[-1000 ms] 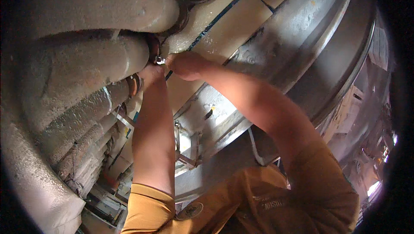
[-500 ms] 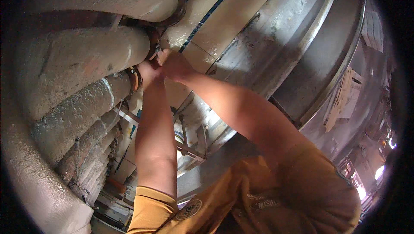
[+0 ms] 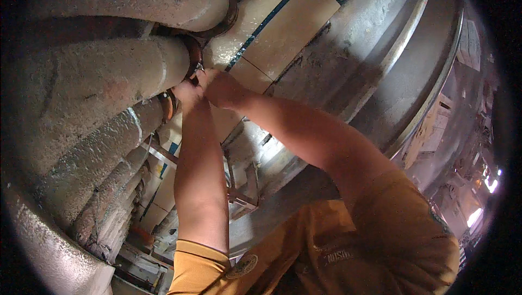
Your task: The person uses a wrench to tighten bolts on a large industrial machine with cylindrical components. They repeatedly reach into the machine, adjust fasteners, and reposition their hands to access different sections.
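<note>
Wears a mustard shirt [image 3: 204, 262] nearest the camera. Stretches both bare forearms [image 3: 200, 170] upward. Holds left hand [image 3: 187, 93] and right hand [image 3: 218, 88] together, right beside a reddish-brown collar [image 3: 194, 55] around the end of a rough grey pipe [image 3: 103, 77]. Cannot tell the grip of either, with fingers mostly hidden. Shows cream panels [image 3: 299, 29] behind, then curved grey metal [image 3: 408, 88] off to the right.

The shirt [image 3: 315, 240] is mustard-yellow — short-sleeved, with a round dark emblem [image 3: 242, 267].
</note>
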`<move>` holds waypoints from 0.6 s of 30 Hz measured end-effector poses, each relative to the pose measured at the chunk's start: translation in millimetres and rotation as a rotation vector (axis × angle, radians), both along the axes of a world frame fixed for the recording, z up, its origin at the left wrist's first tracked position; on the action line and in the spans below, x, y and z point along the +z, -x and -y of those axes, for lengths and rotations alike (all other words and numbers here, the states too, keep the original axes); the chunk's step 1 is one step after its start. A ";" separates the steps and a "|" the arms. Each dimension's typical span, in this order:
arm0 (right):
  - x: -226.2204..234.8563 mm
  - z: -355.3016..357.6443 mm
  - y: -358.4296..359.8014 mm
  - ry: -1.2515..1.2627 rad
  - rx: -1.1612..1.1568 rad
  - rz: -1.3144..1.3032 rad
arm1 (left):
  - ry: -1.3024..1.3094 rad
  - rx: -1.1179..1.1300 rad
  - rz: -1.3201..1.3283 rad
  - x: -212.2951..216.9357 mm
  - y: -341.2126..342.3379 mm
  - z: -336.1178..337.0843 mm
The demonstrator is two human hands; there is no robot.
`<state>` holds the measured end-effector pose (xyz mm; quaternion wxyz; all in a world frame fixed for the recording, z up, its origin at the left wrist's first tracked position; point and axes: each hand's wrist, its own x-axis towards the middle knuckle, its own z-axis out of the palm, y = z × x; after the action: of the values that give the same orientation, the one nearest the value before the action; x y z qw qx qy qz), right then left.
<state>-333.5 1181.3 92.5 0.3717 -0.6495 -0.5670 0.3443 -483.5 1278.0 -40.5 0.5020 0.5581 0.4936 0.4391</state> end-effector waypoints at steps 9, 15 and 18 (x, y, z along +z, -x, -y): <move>-16.1 -30.4 -85.5 -0.051 0.658 0.257 | 0.680 0.416 0.678 69.0 -79.8 9.7; 43.9 -71.0 -83.8 0.549 0.728 0.071 | 0.816 0.196 0.672 19.3 -2.5 -4.7; 29.9 -60.5 -110.7 0.541 0.550 -0.002 | 0.766 -0.076 0.614 79.2 -62.6 -1.6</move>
<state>-222.8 1241.8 122.4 0.0813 -0.5475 -0.6083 0.5689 -420.9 1279.6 38.7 0.8091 0.1959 0.4282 0.3515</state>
